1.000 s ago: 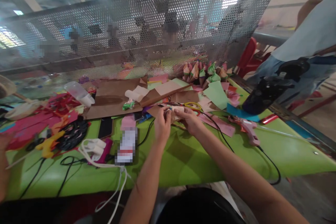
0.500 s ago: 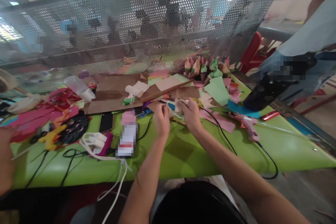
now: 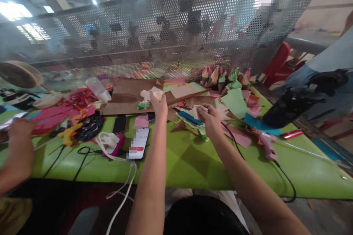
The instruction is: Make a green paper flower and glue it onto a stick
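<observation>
Shifted away to eleven o'clock, the left hand [image 3: 159, 106] is at the curled white paper [image 3: 146, 94], openness and grip unclear, leaving the right hand [image 3: 212, 119], nearly closed, alone pinching the cream paper scrap [image 3: 197, 111] at twelve.

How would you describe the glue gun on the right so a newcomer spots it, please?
On the green table, look right of the right hand. The glue gun lying there has a pink body, unlike the yellow glue gun further left.

small cream paper [image 3: 196, 111], partly covered, pale curled paper [image 3: 145, 95] to its left
</observation>
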`<action>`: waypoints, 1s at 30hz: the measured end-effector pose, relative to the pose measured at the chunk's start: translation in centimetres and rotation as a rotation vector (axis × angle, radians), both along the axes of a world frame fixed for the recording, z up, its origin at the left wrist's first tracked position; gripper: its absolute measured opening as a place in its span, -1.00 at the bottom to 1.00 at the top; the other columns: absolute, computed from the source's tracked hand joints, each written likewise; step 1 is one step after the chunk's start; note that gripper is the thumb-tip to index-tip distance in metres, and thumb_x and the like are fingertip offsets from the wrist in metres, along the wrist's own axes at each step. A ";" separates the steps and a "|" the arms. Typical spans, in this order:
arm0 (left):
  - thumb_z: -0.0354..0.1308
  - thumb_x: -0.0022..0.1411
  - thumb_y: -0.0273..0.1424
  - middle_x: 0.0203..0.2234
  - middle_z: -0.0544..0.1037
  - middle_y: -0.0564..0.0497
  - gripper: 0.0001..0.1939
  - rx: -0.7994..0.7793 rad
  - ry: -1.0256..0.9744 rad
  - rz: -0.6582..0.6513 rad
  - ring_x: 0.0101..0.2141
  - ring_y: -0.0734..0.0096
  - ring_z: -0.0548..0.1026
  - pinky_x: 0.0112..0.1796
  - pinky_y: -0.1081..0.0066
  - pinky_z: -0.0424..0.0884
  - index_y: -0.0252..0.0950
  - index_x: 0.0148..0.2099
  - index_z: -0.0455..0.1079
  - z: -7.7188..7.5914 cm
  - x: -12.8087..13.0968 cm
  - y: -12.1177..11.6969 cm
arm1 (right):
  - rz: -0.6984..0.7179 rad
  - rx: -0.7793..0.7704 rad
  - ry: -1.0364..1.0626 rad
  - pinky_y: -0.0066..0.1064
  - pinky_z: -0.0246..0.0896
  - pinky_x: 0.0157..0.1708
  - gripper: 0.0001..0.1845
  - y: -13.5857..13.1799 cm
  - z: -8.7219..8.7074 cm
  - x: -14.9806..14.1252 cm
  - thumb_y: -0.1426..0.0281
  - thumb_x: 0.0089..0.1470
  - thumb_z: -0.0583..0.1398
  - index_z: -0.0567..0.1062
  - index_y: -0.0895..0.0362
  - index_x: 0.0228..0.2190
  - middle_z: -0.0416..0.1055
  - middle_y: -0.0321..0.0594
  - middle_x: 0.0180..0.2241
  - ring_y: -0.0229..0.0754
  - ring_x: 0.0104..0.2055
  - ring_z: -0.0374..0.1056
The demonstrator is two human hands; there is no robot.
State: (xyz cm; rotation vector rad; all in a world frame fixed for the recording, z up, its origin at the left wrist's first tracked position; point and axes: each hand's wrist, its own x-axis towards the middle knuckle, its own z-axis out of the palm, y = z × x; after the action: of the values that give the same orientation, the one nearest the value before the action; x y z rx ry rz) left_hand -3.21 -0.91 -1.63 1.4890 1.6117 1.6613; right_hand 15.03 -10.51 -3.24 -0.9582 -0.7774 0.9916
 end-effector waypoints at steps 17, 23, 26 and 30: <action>0.14 0.38 -0.31 -0.02 0.63 -0.16 -0.68 -0.072 0.092 -0.453 0.02 0.18 0.58 0.07 0.24 0.47 -0.26 0.12 0.46 -0.6 5.9 -7.9 | 0.075 -0.027 -0.057 -0.41 0.07 -0.57 -0.47 0.2 0.0 1.4 -0.08 -0.11 0.35 0.26 0.01 -0.47 0.26 -0.45 -0.60 -0.31 -0.61 0.09; 0.29 0.25 -0.19 -0.10 0.63 -0.20 -0.60 -0.302 0.550 -0.351 -0.04 0.03 0.58 0.00 0.16 0.45 -0.25 0.08 0.47 -1.3 1.6 -8.3 | 0.142 0.033 -0.078 -0.45 -0.12 -0.64 -0.53 0.0 0.7 1.5 -0.03 -0.07 0.35 0.43 0.00 -0.25 0.20 -0.50 -0.60 -0.35 -0.65 -0.01; 0.42 0.10 -0.16 0.02 0.57 -0.29 -0.43 -0.399 0.773 -0.321 0.11 -0.13 0.48 0.10 0.05 0.37 -0.28 0.10 0.44 -2.0 1.7 -9.0 | 0.138 0.034 -0.104 -0.41 -0.25 -0.65 -0.39 -0.3 0.9 1.7 -0.27 -0.03 0.24 0.40 0.04 -0.52 -0.01 -0.47 -0.67 -0.34 -0.65 -0.13; 0.43 0.08 -0.29 0.09 0.50 -0.31 -0.52 -0.450 0.903 -0.346 0.17 -0.14 0.41 0.12 0.04 0.35 -0.27 0.03 0.45 -2.8 1.8 -8.7 | 0.038 0.026 -0.118 -0.38 -0.29 -0.65 -0.26 -0.3 1.0 2.0 -0.40 -0.08 0.16 0.31 0.03 -0.61 -0.05 -0.44 -0.70 -0.33 -0.66 -0.15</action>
State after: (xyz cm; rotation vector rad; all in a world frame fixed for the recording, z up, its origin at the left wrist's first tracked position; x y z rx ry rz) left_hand -1.37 -9.61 -4.42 2.2227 1.7937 0.3669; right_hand 17.01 -10.81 -2.24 -0.9893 -0.9079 0.9619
